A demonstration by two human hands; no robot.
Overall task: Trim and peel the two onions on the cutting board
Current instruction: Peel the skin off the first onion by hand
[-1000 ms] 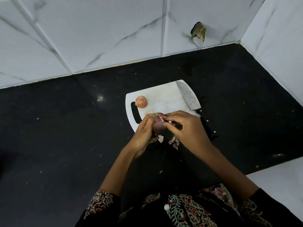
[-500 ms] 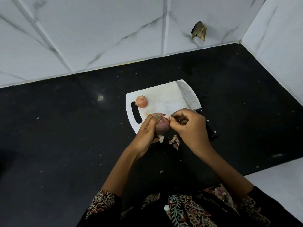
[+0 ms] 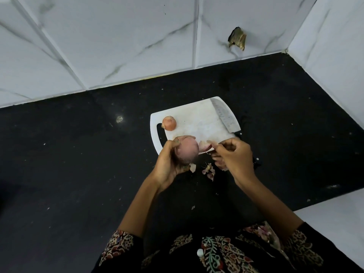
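Right of the left hand's (image 3: 169, 160) grip on the onion (image 3: 187, 151), the right hand (image 3: 232, 154) now pinches a freshly torn peel (image 3: 204, 147); peeling advances.

Black speckled tabletop (image 3: 78, 164), white marbled wall tiles (image 3: 118, 36) behind, a broken hole (image 3: 237, 41) in one tile.

Head view: looks steeply down and forward from above at the black counter (image 3: 69, 164).
Nearness: close, forearms entering from the lower frame.
Overlap: single view.
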